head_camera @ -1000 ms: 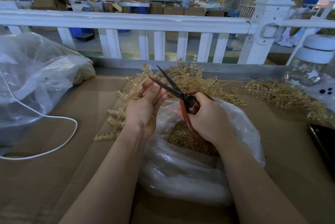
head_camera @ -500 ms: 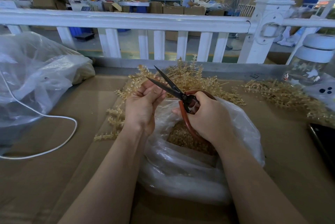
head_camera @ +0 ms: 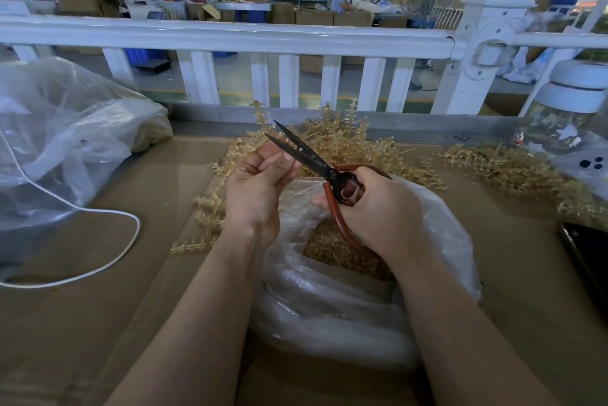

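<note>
Two-handed trimming job, mid-frame. Left hand (head_camera: 256, 188) raised palm-in, fingers (head_camera: 279, 159) curled and pinching a tan plastic strip (head_camera: 259, 113) against the thumb. Strip poking up past the knuckles toward upper centre, presented to the blades, probably for clean nipping of each nub. Scissors (head_camera: 306, 155) just right of that, blades parted in a narrow V, tips at the strip; touching or not, cannot tell. Right hand (head_camera: 378, 208) wrapped round the red handles, fingers (head_camera: 320, 201) curled tight on the loops. Both hands held directly above the open clear bag (head_camera: 378, 307) at lower centre, likely to catch offcuts on top of the cut pieces (head_camera: 332, 247) already inside.

Surroundings, left to right:
- large crumpled plastic sack (head_camera: 65, 142) at left edge
- white cable (head_camera: 98, 270) looping over the cardboard-covered surface (head_camera: 98, 340) below it
- loose strips (head_camera: 204, 208) fanned out beside the left wrist
- main heap of strips (head_camera: 345, 139) behind the scissors, near the white railing (head_camera: 230, 37)
- second heap (head_camera: 510, 172) at right
- white-lidded jar (head_camera: 572, 129) at right edge
- dark phone (head_camera: 585, 257) below it

Nothing between blades and strip. Possible snags: heap close behind the blade tips, slack bag mouth under the right wrist.
</note>
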{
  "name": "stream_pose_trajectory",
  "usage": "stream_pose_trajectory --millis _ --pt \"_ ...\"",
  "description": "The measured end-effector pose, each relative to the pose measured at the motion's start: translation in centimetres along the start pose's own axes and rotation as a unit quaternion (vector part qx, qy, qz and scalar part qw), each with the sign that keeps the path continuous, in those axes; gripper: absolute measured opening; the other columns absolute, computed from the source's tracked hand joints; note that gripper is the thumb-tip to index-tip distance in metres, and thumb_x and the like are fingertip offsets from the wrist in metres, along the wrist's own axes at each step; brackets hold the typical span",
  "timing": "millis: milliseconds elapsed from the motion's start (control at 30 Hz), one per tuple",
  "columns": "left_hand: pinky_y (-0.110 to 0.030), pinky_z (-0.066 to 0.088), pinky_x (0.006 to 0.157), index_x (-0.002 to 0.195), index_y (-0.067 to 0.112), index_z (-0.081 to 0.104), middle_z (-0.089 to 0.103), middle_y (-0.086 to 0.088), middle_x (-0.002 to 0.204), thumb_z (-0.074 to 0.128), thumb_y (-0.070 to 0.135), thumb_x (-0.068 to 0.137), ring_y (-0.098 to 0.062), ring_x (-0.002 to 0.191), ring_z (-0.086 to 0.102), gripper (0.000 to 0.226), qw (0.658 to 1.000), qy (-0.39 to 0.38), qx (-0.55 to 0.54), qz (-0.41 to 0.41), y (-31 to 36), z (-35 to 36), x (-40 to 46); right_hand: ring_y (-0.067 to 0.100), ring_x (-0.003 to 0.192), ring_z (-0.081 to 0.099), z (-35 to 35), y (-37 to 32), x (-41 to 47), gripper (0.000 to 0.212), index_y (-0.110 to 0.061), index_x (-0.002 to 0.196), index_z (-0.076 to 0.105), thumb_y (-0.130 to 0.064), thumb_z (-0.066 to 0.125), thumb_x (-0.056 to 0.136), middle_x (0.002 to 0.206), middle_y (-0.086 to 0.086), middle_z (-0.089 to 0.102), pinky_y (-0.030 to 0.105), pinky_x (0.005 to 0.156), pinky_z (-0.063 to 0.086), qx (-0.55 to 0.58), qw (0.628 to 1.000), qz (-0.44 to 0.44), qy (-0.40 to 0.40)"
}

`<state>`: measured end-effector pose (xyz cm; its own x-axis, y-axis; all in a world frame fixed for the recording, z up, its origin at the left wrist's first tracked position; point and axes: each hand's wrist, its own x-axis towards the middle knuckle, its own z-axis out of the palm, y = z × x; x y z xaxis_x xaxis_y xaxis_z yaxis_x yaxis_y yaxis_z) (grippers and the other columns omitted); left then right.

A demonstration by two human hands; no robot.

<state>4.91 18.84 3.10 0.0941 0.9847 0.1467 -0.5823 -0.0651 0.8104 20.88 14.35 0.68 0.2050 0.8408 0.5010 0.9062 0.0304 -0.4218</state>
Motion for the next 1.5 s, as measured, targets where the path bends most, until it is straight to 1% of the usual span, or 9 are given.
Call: stream_pose_trajectory --millis 167,367,500,667,833,967,1133,1367,1500 --pt "-0.018 0.056 0.070 0.087 0.006 0.064 0.072 0.002 0.071 0.056 -0.009 0.090 -0.008 0.067 0.067 0.018 1.000 -0.002 -0.005 -0.011 0.17 -0.15 0.08 -0.003 0.060 0.050 -0.01 -0.18 -0.08 0.065 -0.029 0.092 0.069 -0.087 0.051 0.070 0.070 -0.023 0.056 0.009 0.055 0.037 0.020 1.000 -0.010 0.010" --pt "-0.019 0.056 0.071 0.083 0.010 0.067 0.072 0.001 0.072 0.059 -0.006 0.088 -0.009 0.066 0.067 0.019 1.000 0.004 -0.004 -0.023 0.33 -0.28 -0.04 -0.002 0.060 0.053 0.08 -0.15 -0.20 0.062 -0.031 0.092 0.069 -0.087 0.055 0.072 0.074 -0.019 0.066 0.004 0.054 0.035 0.021 1.000 -0.014 0.008" --pt "-0.019 0.056 0.071 0.084 0.009 0.069 0.073 -0.001 0.073 0.059 -0.005 0.089 -0.009 0.066 0.067 0.019 1.000 0.009 0.003 -0.023 0.29 -0.26 -0.02 -0.009 0.062 0.051 0.09 -0.20 -0.08 0.061 -0.032 0.090 0.067 -0.088 0.054 0.070 0.072 -0.021 0.062 0.006 0.053 0.032 0.021 1.000 -0.003 -0.004" --pt "-0.018 0.055 0.072 0.089 0.010 0.071 0.074 -0.001 0.074 0.058 -0.003 0.091 -0.007 0.067 0.068 0.018 0.999 0.006 0.023 -0.021 0.32 -0.35 0.12 -0.003 0.062 0.053 0.02 -0.15 -0.01 0.064 -0.031 0.089 0.066 -0.090 0.051 0.068 0.070 -0.019 0.062 0.011 0.054 0.039 0.018 1.000 0.004 -0.012" --pt "-0.020 0.054 0.071 0.073 0.015 0.074 0.073 -0.002 0.073 0.061 -0.004 0.088 -0.010 0.066 0.066 0.027 0.999 -0.002 0.050 -0.006 0.18 -0.32 -0.01 0.004 0.068 0.059 -0.33 -0.38 -0.10 0.080 -0.030 0.093 0.065 -0.097 0.033 0.063 0.077 -0.016 0.066 0.020 0.058 0.048 -0.004 1.000 -0.004 -0.004" --pt "-0.020 0.052 0.068 0.076 0.012 0.074 0.072 -0.003 0.074 0.064 -0.003 0.088 -0.011 0.068 0.064 0.022 0.997 -0.030 0.069 0.002 0.07 -0.32 -0.10 0.005 0.067 0.059 -0.38 -0.27 -0.06 0.066 -0.029 0.091 0.064 -0.089 0.047 0.070 0.075 -0.016 0.065 0.021 0.056 0.047 -0.013 1.000 -0.006 0.001" --pt "-0.020 0.053 0.067 0.075 0.014 0.076 0.074 -0.003 0.074 0.063 -0.003 0.087 -0.011 0.067 0.068 0.024 0.998 -0.034 0.053 -0.015 -0.04 -0.48 0.01 0.006 0.065 0.060 -0.22 -0.21 -0.07 0.070 -0.026 0.085 0.063 -0.091 0.043 0.069 0.071 -0.014 0.064 0.029 0.060 0.055 -0.018 1.000 -0.007 0.006" --pt "-0.019 0.055 0.065 0.090 0.005 0.070 0.073 -0.003 0.074 0.061 -0.002 0.085 -0.011 0.067 0.069 0.012 0.998 -0.028 0.021 -0.054 -0.08 -0.74 0.31 0.004 0.065 0.059 -0.12 -0.23 -0.07 0.075 -0.025 0.087 0.067 -0.093 0.043 0.067 0.071 -0.014 0.065 0.027 0.062 0.055 -0.002 1.000 -0.005 0.002" --pt "-0.019 0.054 0.065 0.092 0.004 0.068 0.072 -0.003 0.075 0.059 -0.003 0.087 -0.011 0.067 0.068 0.013 0.996 -0.033 0.032 -0.071 -0.11 -0.71 0.34 0.006 0.067 0.060 -0.26 -0.32 -0.10 0.083 -0.026 0.090 0.066 -0.097 0.033 0.062 0.074 -0.013 0.067 0.026 0.061 0.054 -0.013 1.000 -0.002 0.004"
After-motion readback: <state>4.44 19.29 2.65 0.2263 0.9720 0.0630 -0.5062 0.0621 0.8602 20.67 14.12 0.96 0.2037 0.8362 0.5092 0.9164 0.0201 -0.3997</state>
